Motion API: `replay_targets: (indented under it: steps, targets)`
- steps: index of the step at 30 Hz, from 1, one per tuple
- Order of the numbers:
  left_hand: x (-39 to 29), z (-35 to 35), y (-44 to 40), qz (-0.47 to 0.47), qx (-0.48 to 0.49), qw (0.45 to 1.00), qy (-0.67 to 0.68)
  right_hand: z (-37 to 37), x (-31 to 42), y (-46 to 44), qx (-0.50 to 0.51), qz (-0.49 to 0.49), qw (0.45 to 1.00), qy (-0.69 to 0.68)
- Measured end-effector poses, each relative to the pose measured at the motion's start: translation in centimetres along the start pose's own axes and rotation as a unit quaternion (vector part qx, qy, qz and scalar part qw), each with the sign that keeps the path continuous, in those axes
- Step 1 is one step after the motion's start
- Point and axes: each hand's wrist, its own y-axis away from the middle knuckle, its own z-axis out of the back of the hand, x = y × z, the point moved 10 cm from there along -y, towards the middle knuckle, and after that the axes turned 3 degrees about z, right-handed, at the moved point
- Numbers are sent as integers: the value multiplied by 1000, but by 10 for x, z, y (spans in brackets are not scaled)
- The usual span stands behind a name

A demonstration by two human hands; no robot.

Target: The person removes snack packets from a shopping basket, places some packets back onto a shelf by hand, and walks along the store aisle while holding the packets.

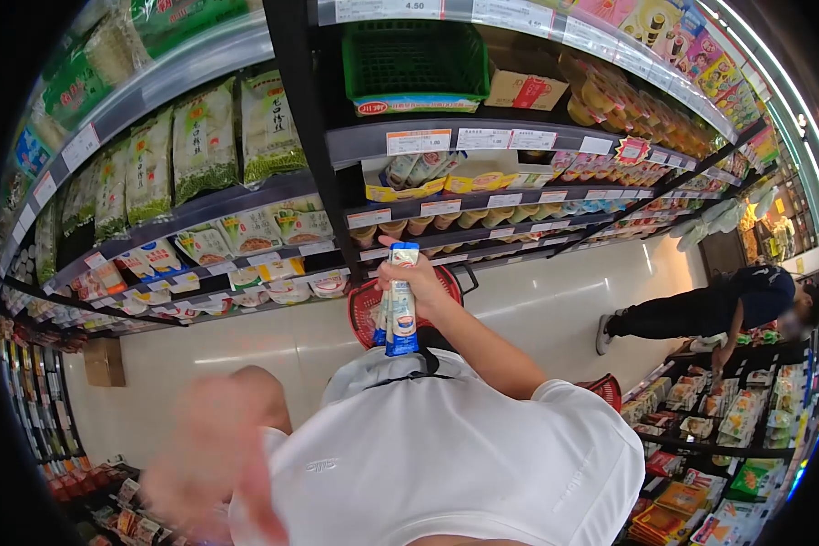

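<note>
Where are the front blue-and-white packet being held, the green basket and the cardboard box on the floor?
Packet (pixel 402 312): head view, on its front face.
Green basket (pixel 416 60): head view, on its bare inside.
Cardboard box (pixel 106 362): head view, on its side.

Glossy, pale shop floor (pixel 537 300) between long, multi-tiered, dark-posted shelves (pixel 303 91)

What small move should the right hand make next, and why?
Probably lower the packet toward the red basket behind it: the right hand grips it, and it overlaps the basket in this view, though the gap between them is unclear. The left hand is blurred, well apart.
</note>
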Motion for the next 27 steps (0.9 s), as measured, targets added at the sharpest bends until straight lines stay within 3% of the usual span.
replay_targets:
  steps: [1, 3, 4, 6, 7, 8, 9, 10, 11, 12, 13, 14, 15, 16, 17, 19, 20, 22, 26, 27]
  targets:
    - [-46, 19, -12, -302, -153, 915, 222, 1, -5, 0, -9, -11, 1000, 11]
    - [-47, -42, -69, -188, 90, 967, 148, 0, -10, 2, -16, -27, 999, 23]
    - [-49, -43, -77, -186, 79, 968, 146, -6, -8, 3, -5, -23, 1000, 20]
    - [-6, -77, -91, 33, 182, 982, 30, -5, -9, 1, 5, -24, 999, 33]
    - [-41, -60, -86, -199, 55, 972, 112, -4, -8, -1, 5, -22, 999, 33]
    - [-64, -42, -76, -197, 56, 972, 114, -3, -9, 0, 2, -21, 999, 32]
    - [-88, -22, -70, -124, 94, 983, 101, -2, -9, 0, 0, -19, 999, 31]
    - [-94, -14, -65, -49, 131, 986, 86, -1, -8, 1, -2, -18, 999, 28]
    - [-78, -22, -67, -47, 133, 986, 87, -1, -6, 2, -5, -17, 999, 35]
    - [-59, -41, -66, -67, 183, 945, 263, -1, -5, 3, -7, -17, 999, 42]
    - [-50, -53, -66, -85, 227, 870, 430, -3, -4, 3, 2, -20, 999, 42]
    - [-46, -56, -68, -84, 227, 869, 431, -2, -5, 2, 1, -19, 999, 41]
    - [-40, -53, -73, -109, 165, 946, 256, 0, -5, 1, 4, -17, 999, 41]
    - [-37, -48, -75, -131, 97, 984, 70, 1, -4, 0, 7, -13, 999, 43]
    - [-44, -46, -74, -131, 95, 984, 70, 2, -3, 0, 6, -13, 999, 44]
    - [-39, -40, -83, -32, 51, 995, 80, 0, -1, 0, 3, -11, 999, 43]
    - [-38, -36, -78, -31, 50, 995, 82, -1, 0, 1, 0, -10, 999, 43]
    - [-43, -34, -71, -156, 58, 970, 175, -4, 2, 1, 5, -11, 999, 51]
    - [-59, -17, -64, -181, 3, 980, 86, -3, 2, 0, -2, -14, 998, 54]
    - [-53, -21, -75, -115, 85, 983, 117, -3, 4, 1, -12, -8, 999, 47]
